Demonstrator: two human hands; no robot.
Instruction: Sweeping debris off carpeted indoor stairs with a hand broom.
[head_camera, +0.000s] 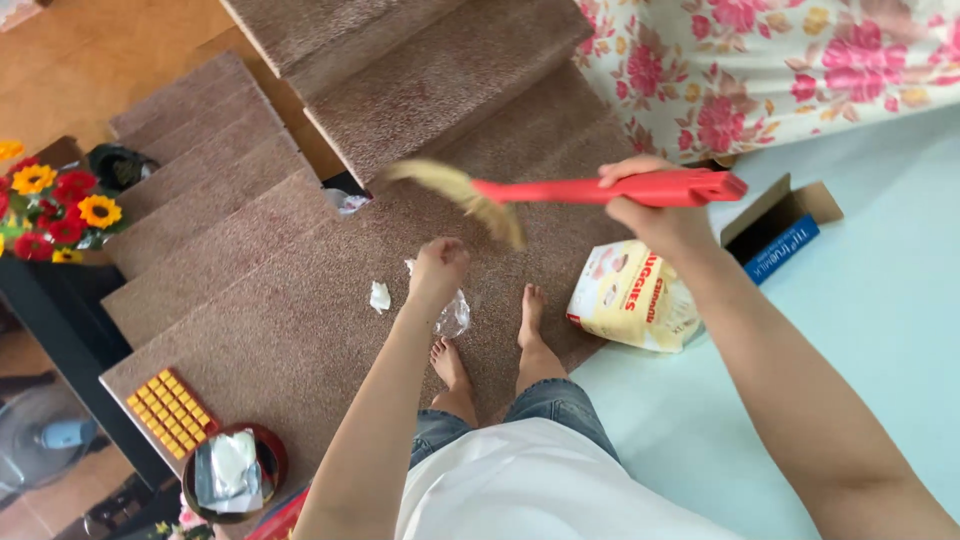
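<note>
flowers: red and yellow bunch (52, 205) at far left edge, on a dark stand
tray: yellow gridded tray (172, 412) lying on brown carpet (290, 300), lower left
bowl: dark round bowl (236, 472) just beside the tray, foil-like wrapper inside
paper scrap: small white crumpled scrap (380, 296) on carpet, near left hand
left hand: left hand (438, 268) curled into a loose fist – cannot tell if it grips anything; hangs over a clear plastic wrapper (453, 316) on the carpet
feet: bare feet (490, 345) on carpet, right of the wrapper
brush: red-handled brush (560, 192) held level in the air above the carpet, straw bristles blurred, pointing left
right hand: right hand (655, 205) wrapped tight round the brush handle's rear end
pack: pale yellow soft pack (632, 297) at carpet edge – below right hand
box: open cardboard box (780, 225) on pale blue floor
cloth: pink floral cloth (760, 65) top right
</note>
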